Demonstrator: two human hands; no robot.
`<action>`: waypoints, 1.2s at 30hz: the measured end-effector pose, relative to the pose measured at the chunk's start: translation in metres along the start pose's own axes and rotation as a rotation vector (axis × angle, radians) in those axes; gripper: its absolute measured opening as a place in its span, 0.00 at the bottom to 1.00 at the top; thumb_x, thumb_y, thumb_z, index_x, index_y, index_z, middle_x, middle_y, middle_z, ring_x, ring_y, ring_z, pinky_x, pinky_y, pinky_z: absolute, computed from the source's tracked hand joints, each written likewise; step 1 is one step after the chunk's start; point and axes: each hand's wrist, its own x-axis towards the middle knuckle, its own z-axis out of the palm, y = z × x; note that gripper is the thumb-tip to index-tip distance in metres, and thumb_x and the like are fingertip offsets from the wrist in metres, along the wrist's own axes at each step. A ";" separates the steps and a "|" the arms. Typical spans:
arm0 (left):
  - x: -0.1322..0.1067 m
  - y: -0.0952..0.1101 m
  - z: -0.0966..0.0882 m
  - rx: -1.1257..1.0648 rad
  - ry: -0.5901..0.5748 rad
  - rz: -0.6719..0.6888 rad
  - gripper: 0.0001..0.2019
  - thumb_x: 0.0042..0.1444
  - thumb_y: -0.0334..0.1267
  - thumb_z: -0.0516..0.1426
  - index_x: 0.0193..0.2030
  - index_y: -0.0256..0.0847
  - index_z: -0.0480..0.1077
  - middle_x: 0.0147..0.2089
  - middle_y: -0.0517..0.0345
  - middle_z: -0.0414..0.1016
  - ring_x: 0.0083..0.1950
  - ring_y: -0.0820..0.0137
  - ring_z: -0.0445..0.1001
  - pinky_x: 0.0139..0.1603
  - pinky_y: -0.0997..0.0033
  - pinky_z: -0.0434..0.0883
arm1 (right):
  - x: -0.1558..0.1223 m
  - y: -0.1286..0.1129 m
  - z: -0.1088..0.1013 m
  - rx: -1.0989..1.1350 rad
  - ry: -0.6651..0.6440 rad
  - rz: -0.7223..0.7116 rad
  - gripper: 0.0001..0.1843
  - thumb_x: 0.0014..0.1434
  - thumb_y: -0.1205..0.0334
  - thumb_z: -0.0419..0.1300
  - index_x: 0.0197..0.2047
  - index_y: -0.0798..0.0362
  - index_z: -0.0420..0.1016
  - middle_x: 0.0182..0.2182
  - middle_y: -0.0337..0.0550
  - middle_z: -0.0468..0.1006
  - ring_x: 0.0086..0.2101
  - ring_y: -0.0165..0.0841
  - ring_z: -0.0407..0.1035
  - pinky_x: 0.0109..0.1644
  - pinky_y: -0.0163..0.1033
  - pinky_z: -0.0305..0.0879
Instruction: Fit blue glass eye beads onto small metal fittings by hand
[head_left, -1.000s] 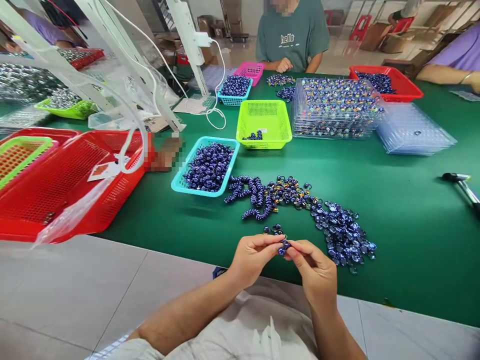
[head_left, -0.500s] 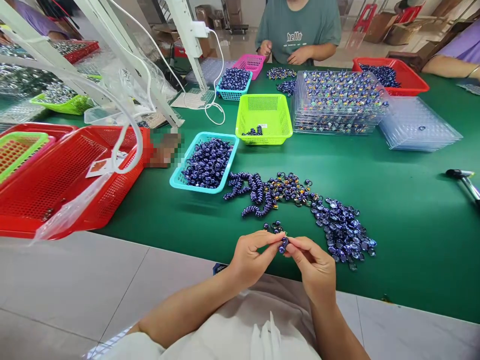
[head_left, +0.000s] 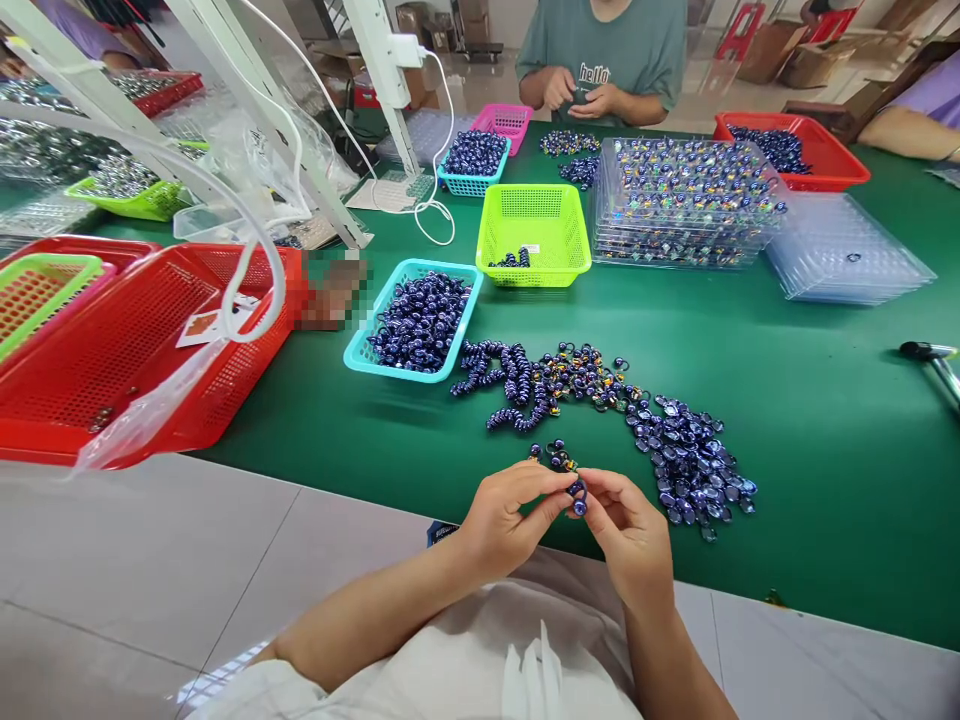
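Between the fingertips of both hands is a small shiny dark-blue ring [head_left: 579, 497] with a rounded bead-like knob. My left hand [head_left: 506, 520] pinches it from the left, and my right hand [head_left: 634, 535] grips it from the right with thumb and forefinger. Just beyond the fingers lie a few similar rings [head_left: 556, 456]. Farther off are curved rows of stacked dark-blue rings [head_left: 516, 375], a heap of rings with amber glints [head_left: 589, 375] and, to the right, a pile of flat glossy blue pieces [head_left: 690, 465].
A light-blue basket [head_left: 480, 290] full of dark-blue rings and a lime basket [head_left: 574, 265] stand on the green table [head_left: 840, 430]. Clear trays [head_left: 675, 255] are stacked behind. Red baskets [head_left: 217, 400] are at left, a hammer-like tool [head_left: 930, 352] at right. Another person [head_left: 600, 60] sits opposite.
The ring in my fingers has turned slightly, its knob now lower and facing me. The whole view has shifted a little. Across the table, the other person's hands have come closer together.
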 end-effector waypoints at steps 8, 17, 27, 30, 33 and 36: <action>-0.002 0.001 -0.003 0.000 -0.057 0.073 0.14 0.61 0.29 0.58 0.52 0.43 0.77 0.40 0.50 0.84 0.40 0.66 0.80 0.45 0.65 0.75 | -0.001 -0.007 -0.007 -0.059 -0.069 -0.031 0.06 0.60 0.58 0.64 0.40 0.49 0.81 0.31 0.40 0.81 0.30 0.31 0.76 0.33 0.34 0.76; -0.003 0.001 -0.004 0.004 -0.035 0.110 0.14 0.61 0.29 0.58 0.52 0.43 0.77 0.40 0.49 0.85 0.39 0.65 0.82 0.43 0.65 0.76 | -0.006 -0.001 -0.013 -0.276 -0.073 -0.282 0.07 0.62 0.66 0.62 0.42 0.48 0.80 0.33 0.41 0.82 0.33 0.33 0.76 0.40 0.39 0.75; -0.002 0.002 -0.004 0.060 -0.045 0.169 0.16 0.59 0.25 0.59 0.52 0.44 0.77 0.38 0.51 0.84 0.39 0.66 0.80 0.42 0.67 0.75 | -0.002 -0.012 -0.015 -0.302 -0.148 -0.172 0.07 0.64 0.62 0.60 0.44 0.48 0.78 0.34 0.41 0.80 0.31 0.31 0.76 0.34 0.35 0.75; -0.001 -0.001 -0.004 0.064 -0.050 0.170 0.15 0.60 0.26 0.58 0.50 0.43 0.77 0.38 0.50 0.84 0.38 0.66 0.80 0.41 0.67 0.75 | 0.000 -0.010 -0.013 -0.292 -0.171 -0.199 0.09 0.65 0.63 0.59 0.47 0.49 0.78 0.36 0.43 0.81 0.33 0.32 0.76 0.34 0.35 0.74; -0.002 -0.001 -0.004 0.014 -0.035 0.128 0.12 0.59 0.26 0.59 0.47 0.41 0.79 0.37 0.50 0.84 0.37 0.66 0.80 0.41 0.67 0.75 | -0.001 -0.006 -0.011 -0.309 -0.149 -0.298 0.10 0.64 0.66 0.58 0.46 0.49 0.79 0.35 0.43 0.81 0.34 0.33 0.76 0.35 0.36 0.74; -0.001 0.002 -0.005 -0.135 -0.054 -0.107 0.07 0.58 0.30 0.62 0.41 0.41 0.81 0.36 0.51 0.84 0.36 0.67 0.81 0.40 0.69 0.75 | -0.002 -0.001 -0.011 -0.310 -0.136 -0.394 0.12 0.63 0.70 0.59 0.47 0.49 0.78 0.34 0.42 0.81 0.35 0.33 0.76 0.37 0.37 0.73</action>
